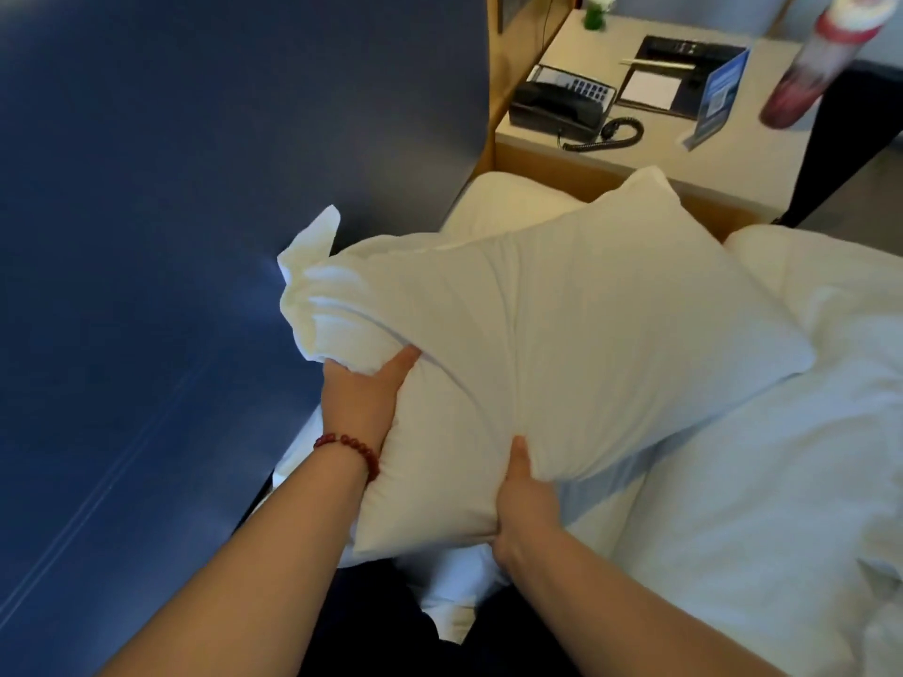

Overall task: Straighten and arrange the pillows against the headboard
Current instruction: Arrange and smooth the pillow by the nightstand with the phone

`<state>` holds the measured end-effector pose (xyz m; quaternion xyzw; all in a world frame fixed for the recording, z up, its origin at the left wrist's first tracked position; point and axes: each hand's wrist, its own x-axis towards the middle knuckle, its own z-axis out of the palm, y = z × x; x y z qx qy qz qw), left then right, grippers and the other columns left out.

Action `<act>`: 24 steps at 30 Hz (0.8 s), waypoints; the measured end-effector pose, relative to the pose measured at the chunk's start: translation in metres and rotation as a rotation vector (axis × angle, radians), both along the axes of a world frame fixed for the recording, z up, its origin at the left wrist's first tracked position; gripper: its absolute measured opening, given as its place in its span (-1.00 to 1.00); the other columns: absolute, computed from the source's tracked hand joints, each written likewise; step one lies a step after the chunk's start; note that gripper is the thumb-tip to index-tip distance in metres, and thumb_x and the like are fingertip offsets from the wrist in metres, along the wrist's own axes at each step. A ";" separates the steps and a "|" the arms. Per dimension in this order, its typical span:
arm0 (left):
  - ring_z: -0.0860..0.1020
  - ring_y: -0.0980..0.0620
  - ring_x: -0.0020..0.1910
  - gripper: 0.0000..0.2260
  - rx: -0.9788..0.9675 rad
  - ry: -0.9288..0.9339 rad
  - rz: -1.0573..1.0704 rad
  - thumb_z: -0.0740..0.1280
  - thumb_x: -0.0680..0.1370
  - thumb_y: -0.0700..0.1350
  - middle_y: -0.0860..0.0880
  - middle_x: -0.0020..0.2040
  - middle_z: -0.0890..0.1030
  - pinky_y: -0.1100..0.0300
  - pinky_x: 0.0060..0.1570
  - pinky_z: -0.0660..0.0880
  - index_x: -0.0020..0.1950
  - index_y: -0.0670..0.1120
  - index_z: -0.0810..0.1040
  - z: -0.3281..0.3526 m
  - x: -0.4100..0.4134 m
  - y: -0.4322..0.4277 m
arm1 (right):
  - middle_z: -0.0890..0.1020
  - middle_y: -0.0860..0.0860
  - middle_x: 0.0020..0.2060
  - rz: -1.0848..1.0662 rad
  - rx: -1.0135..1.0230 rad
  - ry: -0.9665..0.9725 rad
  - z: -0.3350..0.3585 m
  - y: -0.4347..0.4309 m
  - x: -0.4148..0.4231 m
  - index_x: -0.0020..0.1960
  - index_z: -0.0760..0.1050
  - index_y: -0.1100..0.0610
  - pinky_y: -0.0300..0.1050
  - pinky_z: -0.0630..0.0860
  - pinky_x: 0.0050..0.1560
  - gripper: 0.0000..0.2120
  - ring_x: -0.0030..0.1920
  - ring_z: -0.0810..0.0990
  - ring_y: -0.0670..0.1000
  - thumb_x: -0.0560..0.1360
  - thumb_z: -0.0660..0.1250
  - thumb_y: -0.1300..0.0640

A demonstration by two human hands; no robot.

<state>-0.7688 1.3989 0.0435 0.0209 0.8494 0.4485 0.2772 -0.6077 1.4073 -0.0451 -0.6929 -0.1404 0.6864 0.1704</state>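
Both hands (525, 510) under pillow (562, 344)

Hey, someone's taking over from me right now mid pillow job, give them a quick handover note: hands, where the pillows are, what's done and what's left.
Left hand: gripping the held pillow at its bunched end nearest the blue headboard.
Right hand: gripping the same pillow's near edge, thumb on top.
Held pillow: lifted, tilted, not yet placed.
Second pillow: lies behind it, by the headboard near the bedside table.
Duvet: rumpled on the right.
Done: nothing clearly set.
Left: stand the held pillow against the headboard, then square both.
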 end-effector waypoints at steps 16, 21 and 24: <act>0.45 0.08 0.05 -0.30 -0.028 0.418 -0.292 0.54 0.35 0.16 0.09 0.12 0.49 0.18 -0.03 0.39 0.39 -0.03 0.36 0.057 -0.022 0.040 | 0.56 0.07 -0.04 0.424 0.855 -0.598 0.023 0.165 0.086 -0.03 0.53 0.09 0.05 0.50 0.08 -0.54 0.03 0.54 0.12 0.43 0.36 -0.32; 0.49 -0.05 0.11 -0.30 -0.053 0.455 -0.272 0.53 0.35 0.17 -0.01 0.20 0.54 0.07 0.04 0.41 0.40 -0.02 0.36 0.060 -0.019 0.041 | 0.43 0.15 0.30 0.611 0.801 -0.864 0.009 0.244 0.101 0.38 0.38 0.10 0.17 0.35 0.27 -0.25 0.29 0.38 0.21 0.42 0.25 -0.43; 0.50 -0.10 0.15 -0.30 -0.078 0.456 -0.277 0.51 0.36 0.17 -0.05 0.24 0.53 0.05 0.05 0.41 0.40 -0.03 0.35 0.059 -0.016 0.046 | 0.30 0.18 0.45 0.747 0.762 -0.916 -0.007 0.279 0.109 0.48 0.25 0.09 0.22 0.19 0.43 -0.09 0.44 0.25 0.24 0.38 0.15 -0.54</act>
